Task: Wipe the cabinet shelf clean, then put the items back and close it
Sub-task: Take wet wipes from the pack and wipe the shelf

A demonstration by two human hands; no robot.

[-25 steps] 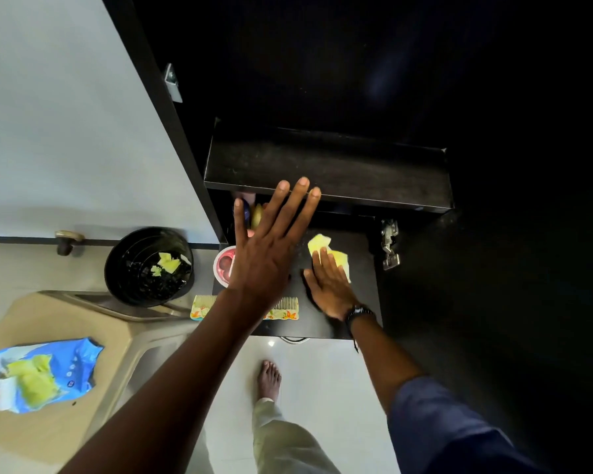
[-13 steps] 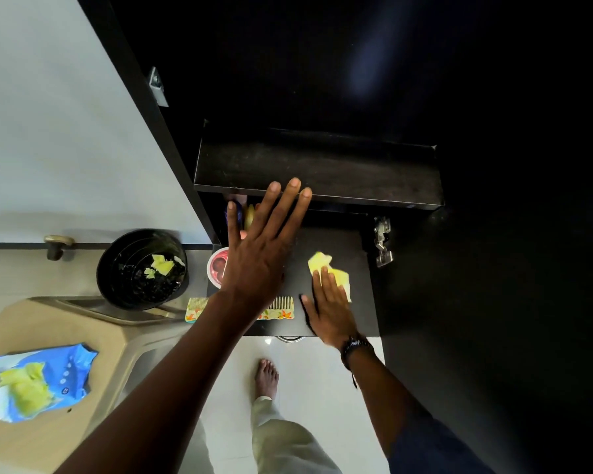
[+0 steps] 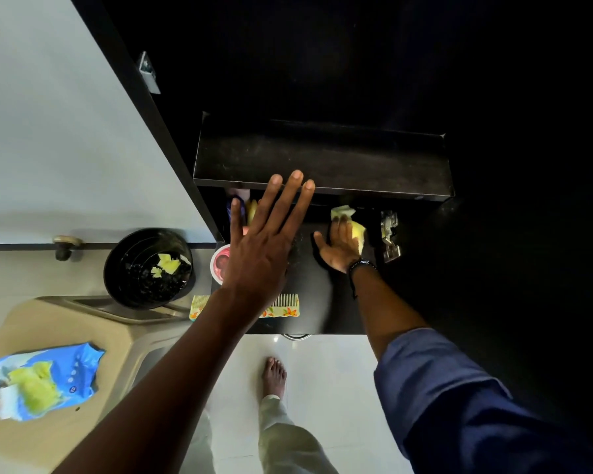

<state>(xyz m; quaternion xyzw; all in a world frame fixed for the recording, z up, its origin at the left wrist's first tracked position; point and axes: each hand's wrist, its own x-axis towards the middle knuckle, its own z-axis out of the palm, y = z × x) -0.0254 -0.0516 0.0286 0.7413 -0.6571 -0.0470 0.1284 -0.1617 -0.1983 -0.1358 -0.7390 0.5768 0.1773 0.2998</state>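
crinkled blue plastic wipe packet [image 3: 45,381], print unreadable. left hand [image 3: 261,251]: fingers straight, spread, tips at the upper black shelf [image 3: 356,165] edge. right hand [image 3: 339,246] presses a crumpled yellow wipe [image 3: 358,230], flat-fingered, onto the matte black lower shelf [image 3: 308,295].

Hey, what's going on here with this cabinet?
A person is wiping the lower shelf of an open cabinet. The right hand presses a yellow wipe flat on it, toward the back right. The left hand is open, fingertips by the upper shelf's front edge. A comb and a pink tub sit at the shelf's left edge; used wipes lie in the bin.
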